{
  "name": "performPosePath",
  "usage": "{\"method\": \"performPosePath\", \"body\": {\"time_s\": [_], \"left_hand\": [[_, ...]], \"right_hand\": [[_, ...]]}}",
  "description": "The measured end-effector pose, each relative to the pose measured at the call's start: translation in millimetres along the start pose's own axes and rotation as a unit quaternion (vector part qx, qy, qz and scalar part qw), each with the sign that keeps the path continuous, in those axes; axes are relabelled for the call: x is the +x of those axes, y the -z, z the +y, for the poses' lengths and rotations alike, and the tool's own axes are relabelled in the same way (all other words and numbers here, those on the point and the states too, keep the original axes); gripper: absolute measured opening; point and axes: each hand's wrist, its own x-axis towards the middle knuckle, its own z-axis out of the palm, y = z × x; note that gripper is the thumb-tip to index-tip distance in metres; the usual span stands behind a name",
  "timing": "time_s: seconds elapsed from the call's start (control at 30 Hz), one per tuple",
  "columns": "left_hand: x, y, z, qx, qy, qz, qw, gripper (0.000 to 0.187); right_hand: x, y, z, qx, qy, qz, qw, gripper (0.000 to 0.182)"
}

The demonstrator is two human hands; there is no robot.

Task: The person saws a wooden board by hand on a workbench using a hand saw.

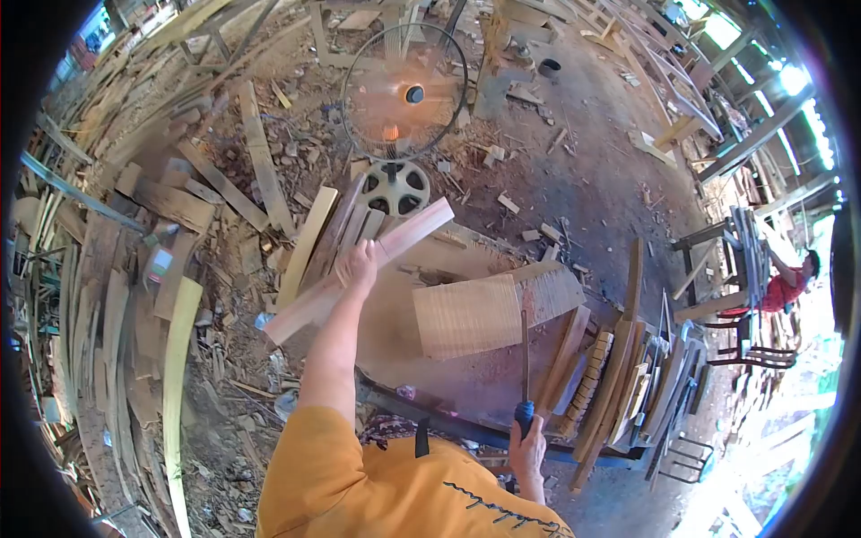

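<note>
My left hand (357,266) is closed round the middle of a flat wooden board (408,235), which slants up to the right over the left side of the work table (386,345). In my right hand (528,448), near the table's front edge, is a long screwdriver (524,411) with a blue handle, its thin shaft pointing away from me. A wide light-brown wooden piece (466,316) with fine ridges lies on the table between my hands. Just beyond the raised board stands a spoked wheel (396,188).
Behind the wheel is a fan (404,94) with blurred orange blades. Curved wooden lengths (610,386) are stacked on the table's right end. Timber piles (117,332) line the left, and offcuts litter the ground. A person in red (782,289) is at the far right.
</note>
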Motion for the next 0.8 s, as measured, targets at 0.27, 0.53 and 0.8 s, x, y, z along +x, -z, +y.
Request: {"method": "performPosePath", "body": {"time_s": [0.27,0.53,0.8], "left_hand": [[11,-22,-24,0.024,-0.061,0.066,0.996,0.016],[3,-19,4,0.011,-0.069,0.052,0.996,0.016],[-101,-1,109,-0.106,-0.268,-0.005,0.957,0.033]], "right_hand": [[-11,-17,-19,0.016,-0.036,0.038,0.999,0.038],[3,-18,-17,0.070,-0.111,0.047,0.990,0.032],[28,-34,6,0.135,-0.107,0.075,0.982,0.033]]}}
